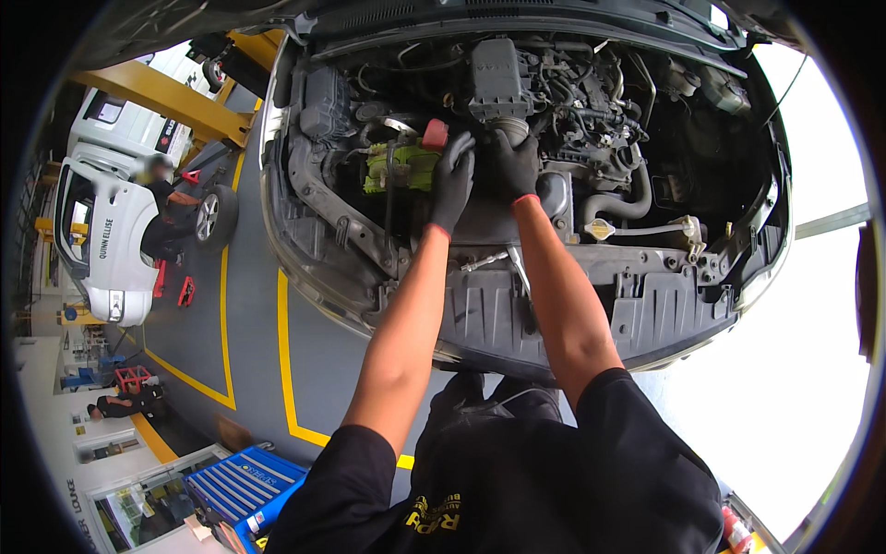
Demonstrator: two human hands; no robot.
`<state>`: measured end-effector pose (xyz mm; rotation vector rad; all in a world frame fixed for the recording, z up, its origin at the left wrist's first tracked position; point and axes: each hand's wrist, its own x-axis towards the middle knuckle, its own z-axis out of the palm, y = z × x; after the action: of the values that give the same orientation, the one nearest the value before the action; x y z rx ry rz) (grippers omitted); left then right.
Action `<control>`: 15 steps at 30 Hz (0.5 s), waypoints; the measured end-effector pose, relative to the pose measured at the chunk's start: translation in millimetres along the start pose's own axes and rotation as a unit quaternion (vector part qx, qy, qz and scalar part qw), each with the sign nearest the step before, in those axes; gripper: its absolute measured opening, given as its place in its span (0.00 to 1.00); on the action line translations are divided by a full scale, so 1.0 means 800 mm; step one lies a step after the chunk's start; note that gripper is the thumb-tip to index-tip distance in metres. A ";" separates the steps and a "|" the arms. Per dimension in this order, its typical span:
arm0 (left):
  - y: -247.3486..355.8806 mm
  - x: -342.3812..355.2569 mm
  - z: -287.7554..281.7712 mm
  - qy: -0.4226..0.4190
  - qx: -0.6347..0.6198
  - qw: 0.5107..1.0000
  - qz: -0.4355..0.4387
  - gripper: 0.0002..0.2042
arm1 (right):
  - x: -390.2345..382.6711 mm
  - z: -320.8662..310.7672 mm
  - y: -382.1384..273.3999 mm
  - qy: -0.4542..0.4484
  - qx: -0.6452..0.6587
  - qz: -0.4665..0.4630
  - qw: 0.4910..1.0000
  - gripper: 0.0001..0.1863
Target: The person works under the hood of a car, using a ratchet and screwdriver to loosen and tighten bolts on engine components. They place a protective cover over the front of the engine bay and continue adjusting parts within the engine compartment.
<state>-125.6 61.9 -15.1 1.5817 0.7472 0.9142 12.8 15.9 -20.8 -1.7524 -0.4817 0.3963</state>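
Left hand [452, 180], gloved in black: extends fingers upward, close together, with grip unclosed. Lies just to the right of a red terminal cover [435, 134] at the upper edge of a green battery [377, 172]. Cannot tell presence of contact with the cover.

Right hand [519, 168], gloved in black: reaches to a ribbed duct [508, 126], with thumb at left and fingers at right of the lower end. Cannot tell degree of closure; palm side hidden behind the back of the hand.

Ribbed duct, location: sits directly below a dark grey filter housing [498, 78], near the middle of the engine bay, to the left of the exposed engine [591, 138].

Front crossmember [577, 256]: runs beneath both forearms. Between the forearms: a long silver bar [520, 270], of a type too small to tell. Farther right: a curved grey hose [637, 196] and a round filler cap [601, 229].

Surroundings, left side: a co-worker [169, 205] beside a wheel [216, 218]; a white vehicle [125, 249]; at lower left, a blue tool cart [242, 489].
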 end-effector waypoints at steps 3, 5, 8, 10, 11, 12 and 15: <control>0.053 -0.078 -0.007 -0.021 -0.114 0.993 0.029 0.20 | 0.010 -0.041 0.029 0.027 -0.094 -0.116 0.989 0.43; 0.077 -0.163 -0.062 0.001 -0.079 0.997 0.014 0.19 | -0.030 -0.074 0.032 -0.006 -0.178 -0.213 0.961 0.36; 0.107 -0.323 -0.194 0.059 0.057 0.996 -0.042 0.19 | -0.146 -0.147 0.009 -0.119 -0.145 -0.257 0.948 0.25; 0.104 -0.415 -0.260 0.116 0.033 0.986 -0.115 0.19 | -0.218 -0.196 0.018 -0.091 -0.266 -0.218 0.934 0.20; 0.116 -0.455 -0.286 0.148 0.049 0.978 -0.138 0.19 | -0.249 -0.209 0.018 -0.050 -0.313 -0.230 0.920 0.20; 0.114 -0.503 -0.322 0.181 0.062 0.970 -0.152 0.20 | -0.274 -0.213 0.015 -0.072 -0.361 -0.201 0.908 0.21; 0.106 -0.604 -0.408 0.240 0.093 0.951 -0.173 0.23 | -0.294 -0.211 0.053 -0.117 -0.447 -0.103 0.881 0.27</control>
<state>-650.9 -203.5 17.4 1.3309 1.4426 0.9952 -98.1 -254.7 -21.2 -2.5145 -1.1501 0.2382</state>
